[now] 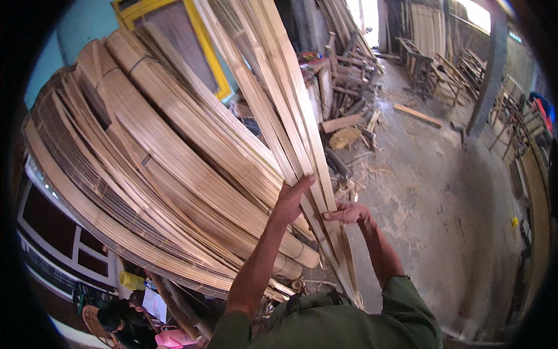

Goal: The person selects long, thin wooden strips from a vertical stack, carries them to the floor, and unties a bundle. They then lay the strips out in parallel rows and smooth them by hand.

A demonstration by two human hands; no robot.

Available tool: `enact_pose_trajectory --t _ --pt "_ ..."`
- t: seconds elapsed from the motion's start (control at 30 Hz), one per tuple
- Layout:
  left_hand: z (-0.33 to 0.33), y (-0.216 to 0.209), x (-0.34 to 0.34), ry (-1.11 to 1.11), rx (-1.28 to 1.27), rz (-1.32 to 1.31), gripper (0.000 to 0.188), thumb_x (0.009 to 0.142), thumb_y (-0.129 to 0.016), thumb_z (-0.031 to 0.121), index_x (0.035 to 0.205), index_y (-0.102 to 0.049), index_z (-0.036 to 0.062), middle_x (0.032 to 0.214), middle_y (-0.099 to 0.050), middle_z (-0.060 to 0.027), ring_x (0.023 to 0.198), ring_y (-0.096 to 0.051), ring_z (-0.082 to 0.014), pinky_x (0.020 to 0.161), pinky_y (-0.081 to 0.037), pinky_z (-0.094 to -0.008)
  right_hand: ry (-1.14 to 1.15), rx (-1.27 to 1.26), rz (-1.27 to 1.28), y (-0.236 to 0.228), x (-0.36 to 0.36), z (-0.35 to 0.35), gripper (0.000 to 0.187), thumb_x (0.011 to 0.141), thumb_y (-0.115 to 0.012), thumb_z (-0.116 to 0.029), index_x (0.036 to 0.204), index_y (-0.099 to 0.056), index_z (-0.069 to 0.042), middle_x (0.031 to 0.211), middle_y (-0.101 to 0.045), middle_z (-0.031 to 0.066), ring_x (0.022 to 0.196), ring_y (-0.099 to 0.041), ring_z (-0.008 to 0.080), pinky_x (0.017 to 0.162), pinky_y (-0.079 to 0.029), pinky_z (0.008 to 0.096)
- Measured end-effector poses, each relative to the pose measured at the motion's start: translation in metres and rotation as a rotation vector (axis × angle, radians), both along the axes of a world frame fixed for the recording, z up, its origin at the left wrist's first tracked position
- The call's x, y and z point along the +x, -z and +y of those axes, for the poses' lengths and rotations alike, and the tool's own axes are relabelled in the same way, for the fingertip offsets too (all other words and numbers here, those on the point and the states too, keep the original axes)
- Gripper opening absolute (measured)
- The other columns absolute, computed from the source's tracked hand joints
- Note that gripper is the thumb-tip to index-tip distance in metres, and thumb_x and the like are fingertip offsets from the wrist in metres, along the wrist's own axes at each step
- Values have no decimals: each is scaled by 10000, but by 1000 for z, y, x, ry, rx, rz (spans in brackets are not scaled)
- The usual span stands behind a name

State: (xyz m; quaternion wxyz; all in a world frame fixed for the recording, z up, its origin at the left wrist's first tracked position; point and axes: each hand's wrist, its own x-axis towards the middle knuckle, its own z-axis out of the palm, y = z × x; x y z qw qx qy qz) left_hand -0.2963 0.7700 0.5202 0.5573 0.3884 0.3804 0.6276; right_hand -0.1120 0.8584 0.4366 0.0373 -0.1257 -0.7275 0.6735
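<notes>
Long, pale, flat bamboo strips (285,99) stand in a loose sheaf before me, rising past the top edge and narrowing toward my body. My left hand (292,200) is closed round the sheaf's left side, its thumb laid across the front. Slightly lower, my right hand (347,213) pinches the rightmost strip between thumb and fingers. Above my hands the strips fan apart, with a gap beside the right one. Their lower ends come down close to my green shirt (325,326).
Large tied bundles of similar strips (168,151) lean at left. Cut wood pieces (343,122) lie heaped beyond my hands. A plank (417,115) rests on the concrete floor (418,232), near a grey post (488,75). Another person (125,323) sits at lower left.
</notes>
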Motion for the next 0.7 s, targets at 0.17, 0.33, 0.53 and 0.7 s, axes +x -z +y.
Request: enact_pose_trajectory --t 0.17,0.33,0.53,0.7 --pt "13 -8 37 207 43 -193 521 957 -524 309 1349 -408 -16 1254 -556 -207 1140 -580 -301 926 -510 -433 134 -39 47 -9 36 -15 617 929 -611 -378 1420 -402 -68 1358 -507 53 1240 -435 165 1047 -336 318" --pt "26 -9 89 183 -131 -44 360 936 -563 269 1172 -509 2 995 -635 -141 890 -643 -238 800 -539 -375 348 -48 -111 1 80 -22 635 886 -647 -454 1359 -491 -60 1252 -583 30 1149 -490 136 1004 -372 315" --pt "39 12 118 75 -104 -67 330 894 -641 201 1115 -528 -17 923 -633 -155 831 -653 -247 749 -562 -374 596 -49 278 11 155 -85 713 941 -533 -486 1482 -286 -93 1407 -452 156 1230 -483 246 1066 -346 391" --pt "32 8 132 11 -97 -190 418 886 -664 176 1181 -477 -53 972 -606 -193 863 -651 -279 811 -564 -406 1394 -90 -49 101 267 -197 587 965 -475 -491 1365 -457 -61 1202 -596 118 1047 -580 211 902 -468 346"
